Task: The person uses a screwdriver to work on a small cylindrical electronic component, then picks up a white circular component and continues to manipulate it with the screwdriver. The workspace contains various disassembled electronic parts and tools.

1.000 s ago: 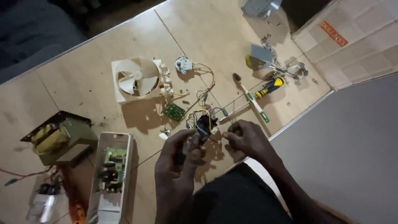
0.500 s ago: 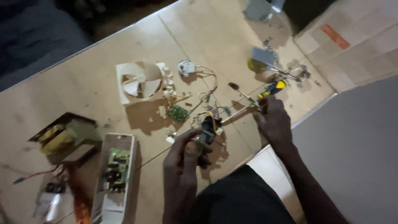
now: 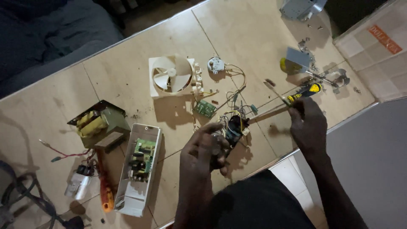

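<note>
Two hands busy — my left hand [image 3: 202,153] clamps the small wired switch block [image 3: 231,129], light and fragile, best held by its body, while my right hand [image 3: 307,123] closes on the green-handled screwdriver [image 3: 283,98].

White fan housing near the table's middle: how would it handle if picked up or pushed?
The white fan housing looks like thin plastic, so probably light. It lies flat on the table, so it should slide rather than tip. The open blades seem fragile.

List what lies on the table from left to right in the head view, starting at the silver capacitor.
Silver capacitor → transformer → white panel with circuit board → white fan → left hand holding a wired black part → right hand → yellow-and-black screwdriver.
</note>
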